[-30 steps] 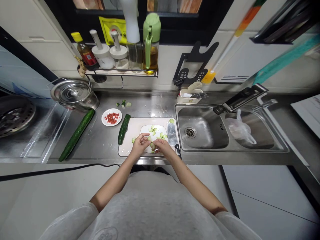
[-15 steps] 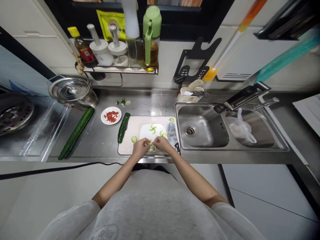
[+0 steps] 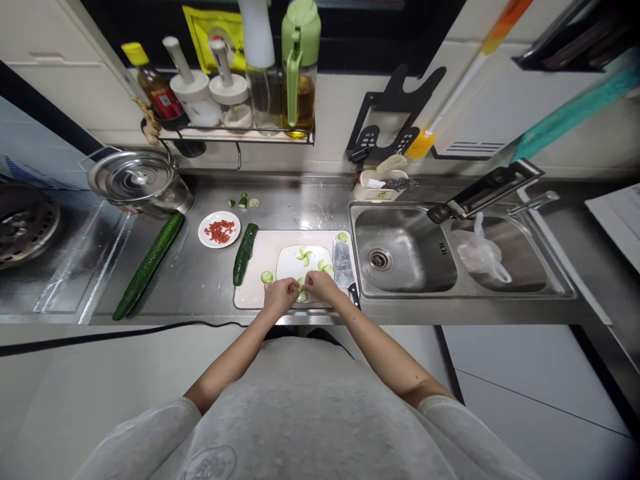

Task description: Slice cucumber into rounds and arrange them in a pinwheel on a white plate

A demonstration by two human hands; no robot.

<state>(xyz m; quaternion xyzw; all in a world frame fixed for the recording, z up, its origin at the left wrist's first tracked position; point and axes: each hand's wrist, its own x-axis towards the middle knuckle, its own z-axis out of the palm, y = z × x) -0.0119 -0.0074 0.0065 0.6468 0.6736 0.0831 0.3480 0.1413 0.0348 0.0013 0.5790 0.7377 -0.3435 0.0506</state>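
The left hand (image 3: pixel 281 297) has its fingers bent in, the tips drawn close together above the near part of a white plate (image 3: pixel 286 257); just to its right, the right hand (image 3: pixel 323 287) is much the same, its fingertips nearly meeting the left's. What either pinches there is too small to tell. Cucumber slices (image 3: pixel 303 297) lie on the plate in small clusters, at its far side, toward its right and by the fingertips. They look light and thin, probably wet, slippery and easily torn, so a soft pinch at the green rim should suit. Around them, a long cucumber (image 3: pixel 149 267) lies on the table (image 3: pixel 173 290) at the left, then a small dish (image 3: pixel 203 238) of chopped red bits (image 3: pixel 220 231), then a shorter cucumber (image 3: pixel 245 255) along the left edge of the cutting board (image 3: pixel 265 250). A loose slice (image 3: pixel 267 276) sits just beside the left hand. Right of the plate lies the knife (image 3: pixel 343 262), its handle close to the right forearm and likeliest to get in the way; beyond is the sink (image 3: pixel 415 267).
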